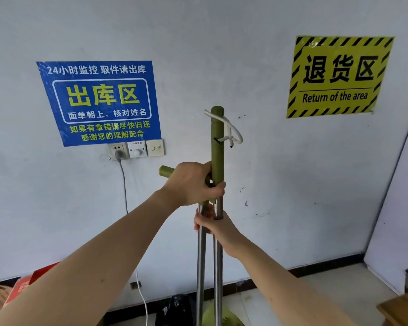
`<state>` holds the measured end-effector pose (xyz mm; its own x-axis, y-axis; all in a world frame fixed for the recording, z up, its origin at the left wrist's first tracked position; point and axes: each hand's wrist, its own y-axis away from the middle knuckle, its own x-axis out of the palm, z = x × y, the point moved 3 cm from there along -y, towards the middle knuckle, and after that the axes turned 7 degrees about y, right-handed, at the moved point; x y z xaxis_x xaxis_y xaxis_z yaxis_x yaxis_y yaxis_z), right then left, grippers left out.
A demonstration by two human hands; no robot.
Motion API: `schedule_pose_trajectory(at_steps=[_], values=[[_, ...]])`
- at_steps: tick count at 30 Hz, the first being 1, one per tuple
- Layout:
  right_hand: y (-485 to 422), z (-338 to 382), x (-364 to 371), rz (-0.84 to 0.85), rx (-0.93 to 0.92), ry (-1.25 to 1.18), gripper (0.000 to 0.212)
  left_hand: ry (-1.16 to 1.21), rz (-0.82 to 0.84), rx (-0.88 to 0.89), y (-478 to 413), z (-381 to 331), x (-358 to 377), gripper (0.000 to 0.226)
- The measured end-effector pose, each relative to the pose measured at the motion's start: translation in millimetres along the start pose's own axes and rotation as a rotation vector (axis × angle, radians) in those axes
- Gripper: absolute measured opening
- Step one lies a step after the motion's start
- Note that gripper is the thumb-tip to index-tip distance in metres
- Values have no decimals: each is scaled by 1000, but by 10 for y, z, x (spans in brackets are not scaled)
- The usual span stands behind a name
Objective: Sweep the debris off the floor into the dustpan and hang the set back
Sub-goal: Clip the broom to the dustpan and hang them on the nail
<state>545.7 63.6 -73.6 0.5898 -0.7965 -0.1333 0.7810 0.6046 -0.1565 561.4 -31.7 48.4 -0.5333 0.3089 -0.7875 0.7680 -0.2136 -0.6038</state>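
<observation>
Against the pale wall (pixel 222 55), a person is standing close and holding the broom-and-dustpan set upright, both bare arms reaching forward. Two posters are flanking the set with clear wall between them: a blue sign (pixel 99 102) on the left and a yellow striped sign (pixel 338 76) on the right. Right of that, a second wall panel (pixel 396 208) is angling in toward a corner, narrowing the room on that side. Along the bottom a dark skirting strip (pixel 316 269) is marking the floor edge, with red cartons (pixel 26 285) at the lower left and a black bag (pixel 174 309) just left of the poles. The two steel poles (pixel 209 267) are running side by side, nearly touching, down to a green head (pixel 224 316) cut off by the frame's bottom edge. The taller pole's green grip (pixel 217 142) is rising just in front of the wall, a white cord loop (pixel 231 130) dangling from it. The shorter green handle end (pixel 166 171) is sticking out leftward. The left hand (pixel 191 184) is wrapped tight round both handles where green meets steel; the right hand (pixel 216 228) is clamped on the poles directly beneath it. A socket panel (pixel 136 149) is sitting under the blue sign, its cable (pixel 125 196) trailing down the wall.
</observation>
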Motion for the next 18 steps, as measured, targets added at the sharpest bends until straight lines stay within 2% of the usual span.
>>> schedule_pose_trajectory(at_steps=[3,8,11,13,15,18], values=[[-49,-61,44,-62,-9,15,14,131,17,-77,12,63,42,33],[-92,-97,-11,-129,-31,37,12,198,58,-119,-8,87,85,31],[-89,-182,-134,-230,-28,78,15,376,141,-162,-41,66,114,32],[-68,-288,-228,-255,-14,131,21,563,65,-151,-96,-5,74,41],[-17,-458,-318,-269,42,153,22,730,-125,-108,-194,-97,-16,44],[108,-751,-466,-308,136,152,15,788,-264,-47,-393,-264,-116,62]])
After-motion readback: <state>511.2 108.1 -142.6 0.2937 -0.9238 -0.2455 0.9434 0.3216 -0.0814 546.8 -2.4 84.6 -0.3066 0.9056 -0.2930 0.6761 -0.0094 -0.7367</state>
